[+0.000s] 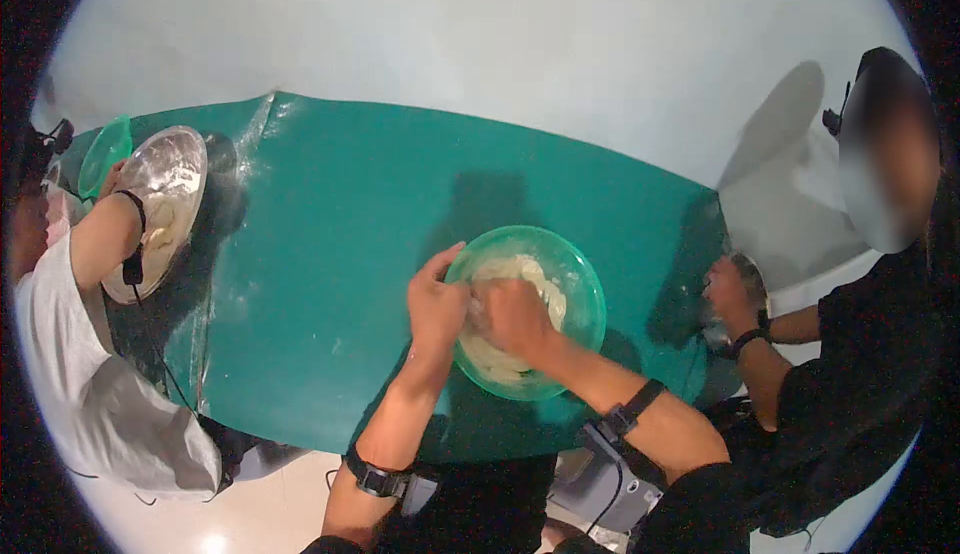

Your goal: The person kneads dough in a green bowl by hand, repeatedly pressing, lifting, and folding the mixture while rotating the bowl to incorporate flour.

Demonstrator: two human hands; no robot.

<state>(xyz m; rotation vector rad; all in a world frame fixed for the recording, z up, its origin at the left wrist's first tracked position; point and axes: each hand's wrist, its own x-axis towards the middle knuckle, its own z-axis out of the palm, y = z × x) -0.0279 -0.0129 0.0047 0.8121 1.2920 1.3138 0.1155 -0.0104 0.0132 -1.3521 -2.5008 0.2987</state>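
Note:
A translucent green bowl [590, 286] stands on the green table in front of me. Pale, sticky-looking dough [553, 302] lies in it, smeared up towards the sides. My left hand [438, 301] grips the bowl at its left rim. Inside the bowl, my right hand [512, 319] is pressed into the dough with its fingers curled. Its fingertips are partly hidden and slightly blurred.
A person at the left has an arm in a tilted metal bowl [190, 159] with pale dough; a green container [105, 159] is behind it. Another person's hands [735, 294] work over a bowl at the right. Plastic-like film edges the green table [320, 224].

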